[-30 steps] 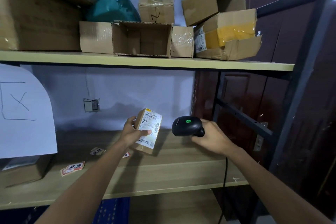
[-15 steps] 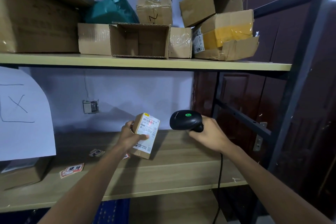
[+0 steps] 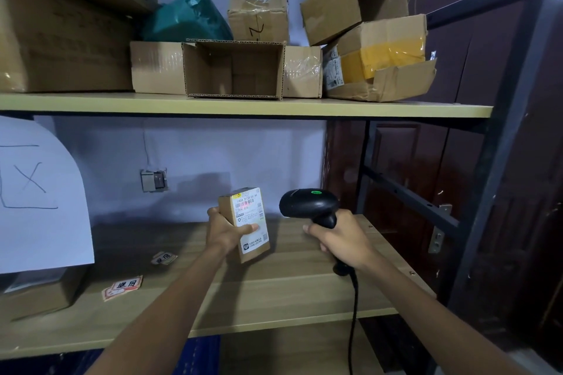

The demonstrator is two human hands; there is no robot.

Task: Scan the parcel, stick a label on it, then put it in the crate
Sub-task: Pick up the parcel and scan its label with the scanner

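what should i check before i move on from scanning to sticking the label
1. Parcel gripped firmly in the left hand: ok, fingers wrap its side and thumb lies across the printed face.
2. Scanner held in the right hand and aimed at the parcel: ok.
3. Red scan light on the barcode: ok, a faint red glow shows there.
4. Scan registered: cannot tell; the scanner's green light is lit, but its meaning is unclear.
5. Label to stick within reach: ok, red and white stickers lie on the lower shelf.
6. Crate ready: cannot tell, only a blue edge shows below the shelf.
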